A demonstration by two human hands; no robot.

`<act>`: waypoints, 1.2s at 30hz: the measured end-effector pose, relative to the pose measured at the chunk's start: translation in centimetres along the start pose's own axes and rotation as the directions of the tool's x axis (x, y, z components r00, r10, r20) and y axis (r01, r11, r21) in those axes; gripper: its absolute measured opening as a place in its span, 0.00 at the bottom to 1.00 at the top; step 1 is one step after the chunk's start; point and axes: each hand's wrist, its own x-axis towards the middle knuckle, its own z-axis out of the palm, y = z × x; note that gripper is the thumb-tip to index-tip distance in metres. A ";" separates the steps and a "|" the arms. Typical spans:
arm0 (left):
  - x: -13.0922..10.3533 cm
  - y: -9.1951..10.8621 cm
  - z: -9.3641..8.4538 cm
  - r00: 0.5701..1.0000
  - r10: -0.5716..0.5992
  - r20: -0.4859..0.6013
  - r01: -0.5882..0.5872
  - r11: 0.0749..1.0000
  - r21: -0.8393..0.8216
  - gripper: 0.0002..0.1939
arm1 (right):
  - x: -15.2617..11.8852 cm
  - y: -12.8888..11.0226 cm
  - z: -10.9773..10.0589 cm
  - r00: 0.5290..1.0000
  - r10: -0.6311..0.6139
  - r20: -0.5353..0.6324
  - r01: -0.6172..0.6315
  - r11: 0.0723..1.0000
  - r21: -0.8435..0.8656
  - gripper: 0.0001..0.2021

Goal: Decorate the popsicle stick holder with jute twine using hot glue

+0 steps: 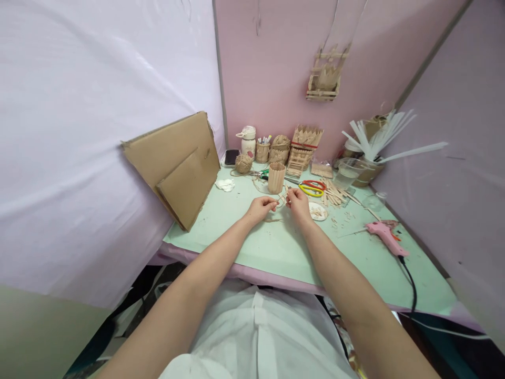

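My left hand [262, 208] is closed in a pinch on a thin piece of twine [280, 204] over the green table. Close on its right, my right hand [296, 203] is also pinched, at the twine and beside small wooden pieces; exactly what its fingertips hold is too small to tell. Just behind both hands stands an upright round cup of craft sticks [276, 178]. A ball of twine [243, 163] lies behind it to the left. Beside my right hand is a white dish [317, 211] with small wood bits.
Cardboard sheets [185, 179] lean at the left. Scissors with red and yellow handles [311, 188] and loose craft sticks [334, 193] lie right of the cup. A pink glue gun [386, 238] with a black cord rests at the right. A white bottle [248, 143] stands behind.
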 end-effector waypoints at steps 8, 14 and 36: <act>0.0 0.0 -0.2 0.999 -0.042 0.009 0.043 0.996 -0.074 0.15 | -0.5 -1.6 0.0 0.992 0.115 0.044 -0.121 0.972 0.201 0.17; 0.0 -0.2 -0.4 0.998 -0.056 0.037 0.059 0.995 -0.086 0.20 | -0.8 -1.5 0.2 0.990 0.038 0.136 -0.053 0.993 0.104 0.16; 0.0 0.0 -0.3 0.997 0.080 0.018 -0.081 0.996 0.047 0.09 | -1.3 -1.7 0.2 0.989 -0.144 0.045 0.151 0.953 -0.263 0.11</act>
